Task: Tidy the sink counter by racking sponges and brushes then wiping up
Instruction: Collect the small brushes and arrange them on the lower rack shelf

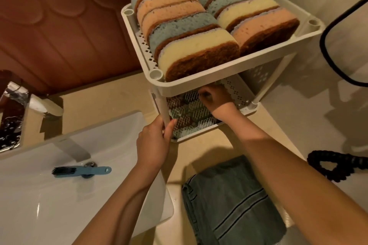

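Neatly, blue, orange, yellow sponges (196, 49) on edge, two rows, white rack (229, 70).

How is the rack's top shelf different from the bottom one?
The top shelf holds sponges standing on edge in two rows; the bottom shelf holds bristly brushes. The right hand reaches into the bottom shelf; the top shelf has no hand in it. Both are white plastic.

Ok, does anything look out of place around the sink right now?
Yes, one thing: a blue brush lies in the sink, across the drain, while the other brushes sit on the lower shelf of the rack. The sponges on the top shelf stand in two neat rows.
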Demonstrator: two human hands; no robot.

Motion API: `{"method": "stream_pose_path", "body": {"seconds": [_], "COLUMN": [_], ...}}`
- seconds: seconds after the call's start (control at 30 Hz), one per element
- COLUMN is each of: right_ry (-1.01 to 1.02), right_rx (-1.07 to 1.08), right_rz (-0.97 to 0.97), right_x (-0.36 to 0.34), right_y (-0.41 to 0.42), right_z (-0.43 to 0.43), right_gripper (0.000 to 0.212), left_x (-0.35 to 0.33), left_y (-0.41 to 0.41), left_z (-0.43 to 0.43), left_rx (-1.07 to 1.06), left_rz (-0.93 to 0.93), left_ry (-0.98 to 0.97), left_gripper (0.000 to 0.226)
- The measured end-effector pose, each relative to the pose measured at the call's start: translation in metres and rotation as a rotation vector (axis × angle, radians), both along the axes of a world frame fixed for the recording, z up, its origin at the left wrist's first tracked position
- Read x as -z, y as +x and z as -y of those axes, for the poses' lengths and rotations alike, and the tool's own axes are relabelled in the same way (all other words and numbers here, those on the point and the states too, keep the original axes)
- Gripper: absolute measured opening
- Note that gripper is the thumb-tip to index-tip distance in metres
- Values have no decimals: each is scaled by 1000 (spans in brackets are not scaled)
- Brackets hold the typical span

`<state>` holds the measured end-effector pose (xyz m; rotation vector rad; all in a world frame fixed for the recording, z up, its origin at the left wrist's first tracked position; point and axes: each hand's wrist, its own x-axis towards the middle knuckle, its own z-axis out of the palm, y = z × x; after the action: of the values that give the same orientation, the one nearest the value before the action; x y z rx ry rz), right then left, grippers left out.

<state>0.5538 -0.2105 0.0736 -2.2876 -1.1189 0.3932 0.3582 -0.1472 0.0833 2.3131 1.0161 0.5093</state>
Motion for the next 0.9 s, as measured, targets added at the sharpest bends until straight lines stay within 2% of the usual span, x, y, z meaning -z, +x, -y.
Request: {"method": "stream_pose_path", "body": {"seconds": [0.1,0.17,0.27,0.53,0.73,0.9], "right_ry": [35,1,-30,-102,-144,-170], "right_rx": [12,10,-11,-132,-205,-311], "right_rz": [-53,-73,-149,-308,-378,-386], "right_x": [-7,-11,-17,-22,-16,-8], "right_y": [-26,-42,-66,-133,-195,-251], "right_z": [22,33,42,46,20,-9], "right_gripper": [21,20,20,16,12,13], "left_x": [-4,0,9,11,15,21], "left_y": [0,-3,-21,-104,-189,-266], "left_z": [-1,-2,-3,-11,-25,-42], "left_rx": [54,112,117,226,81,-66], "left_rz": [39,54,-35,-157,-148,-67], "left_ry": [-178,-300,-361,-590,-627,-676], "left_gripper": [23,28,39,15,16,11]}}
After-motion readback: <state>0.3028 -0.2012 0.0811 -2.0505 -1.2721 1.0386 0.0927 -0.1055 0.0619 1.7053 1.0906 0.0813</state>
